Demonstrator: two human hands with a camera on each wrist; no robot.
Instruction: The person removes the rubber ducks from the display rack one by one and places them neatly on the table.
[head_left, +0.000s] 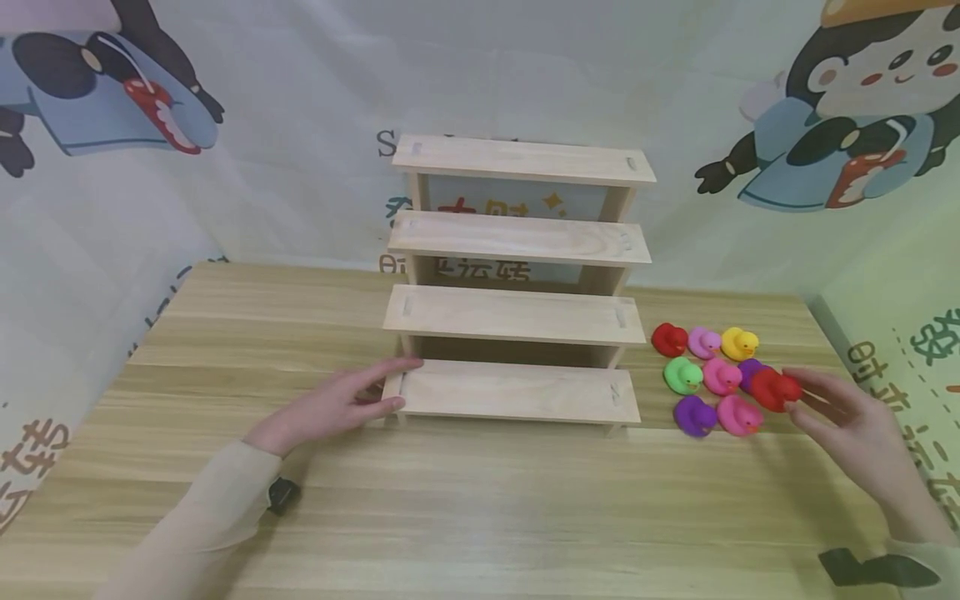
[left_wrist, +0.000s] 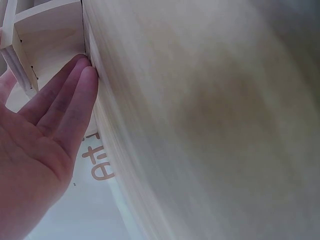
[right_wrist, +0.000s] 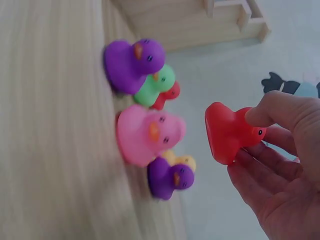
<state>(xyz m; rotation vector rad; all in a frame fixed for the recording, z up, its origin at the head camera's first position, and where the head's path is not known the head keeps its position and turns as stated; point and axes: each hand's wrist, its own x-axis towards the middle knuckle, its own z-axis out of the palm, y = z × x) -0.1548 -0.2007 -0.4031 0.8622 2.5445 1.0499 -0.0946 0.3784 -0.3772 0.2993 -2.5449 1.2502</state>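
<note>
My right hand (head_left: 862, 433) pinches a red rubber duck (head_left: 776, 389) between thumb and fingers. In the right wrist view this red duck (right_wrist: 230, 132) is held off the table, tilted. Beside it, several rubber ducks stand in rows, among them a green duck (head_left: 682, 376), a yellow duck (head_left: 739, 342) and a purple duck (head_left: 695, 416); another purple one is partly covered by the held duck. At the left end of the wooden step shelf's lowest board (head_left: 517, 393), my left hand (head_left: 330, 408) rests with fingers extended, touching it. Its fingers (left_wrist: 75, 107) look straight in the left wrist view.
The four-tier shelf (head_left: 517, 312) stands at the table's back middle, left of the ducks. Wood-grain tabletop (head_left: 480, 508) extends in front of it. A printed cloth (head_left: 300, 125) hangs behind and along both sides.
</note>
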